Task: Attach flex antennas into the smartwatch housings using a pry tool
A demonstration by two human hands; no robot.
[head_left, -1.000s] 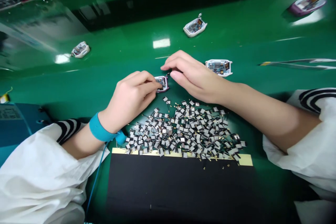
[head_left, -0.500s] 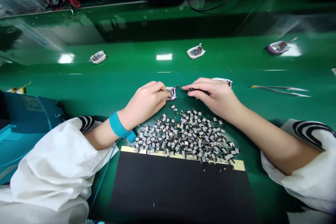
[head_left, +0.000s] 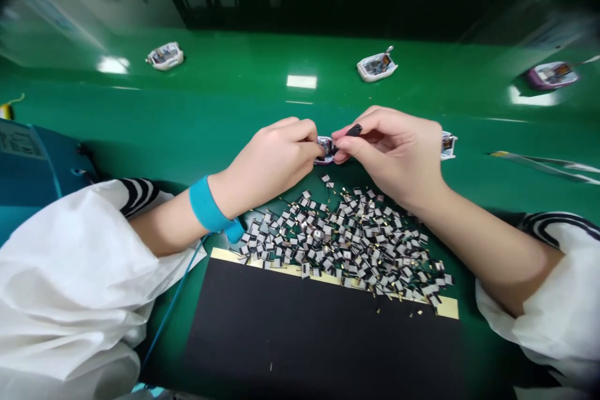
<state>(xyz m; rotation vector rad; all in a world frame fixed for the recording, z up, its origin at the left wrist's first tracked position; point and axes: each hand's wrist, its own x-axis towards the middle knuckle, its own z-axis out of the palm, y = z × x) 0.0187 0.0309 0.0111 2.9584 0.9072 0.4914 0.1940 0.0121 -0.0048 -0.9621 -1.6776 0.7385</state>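
My left hand [head_left: 272, 165] pinches a small device housing [head_left: 325, 150] with a pink-purple rim and an exposed circuit board, its fingertips on the housing's near side. My right hand [head_left: 394, 156] holds a short black stick [head_left: 354, 130] between thumb and fingers, and its fingertips sit against the device's right side. Below both hands lies a loose heap of small grey-and-black antenna patches with thin wires [head_left: 347, 244]. A blue wrist strap [head_left: 210, 206] circles my left wrist. Part of the device is hidden by my fingers.
A green conveyor belt [head_left: 210, 112] carries several white and purple device housings [head_left: 376, 67], one [head_left: 448, 145] beside my right hand. Metal tweezers [head_left: 544, 162] lie at the right. A black mat [head_left: 319, 331] with yellow tape [head_left: 328, 278] lies nearest me; a blue box [head_left: 28, 156] stands left.
My hands have drawn closer around the small device, and the black stick in my right hand now points up beside it. The view has shifted, and the housings on the belt sit differently in frame.
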